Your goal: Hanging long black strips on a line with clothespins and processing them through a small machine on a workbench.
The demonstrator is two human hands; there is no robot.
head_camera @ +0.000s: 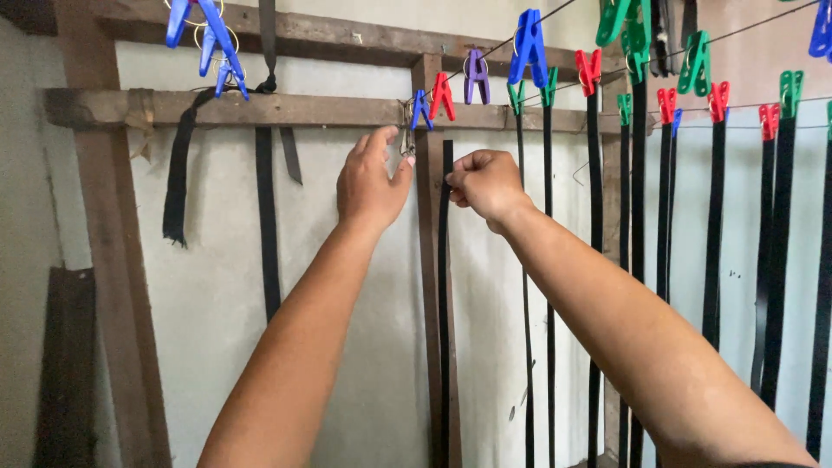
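With our left hand (pixel 373 178) pinching a small metal clip (pixel 406 141) under the wooden beam (pixel 286 110), our right hand (pixel 485 184) pinches the hanging black strap (pixel 445 286), seemingly light and limp, best gripped near its top.

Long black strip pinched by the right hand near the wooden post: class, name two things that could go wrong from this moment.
1. The long black strip is held only by the right hand, with no peg on it; a slack pinch might let it drop.
2. The left hand fingers a small metal clip beside the blue plastic peg and red plastic peg; a knock could perhaps unseat them.
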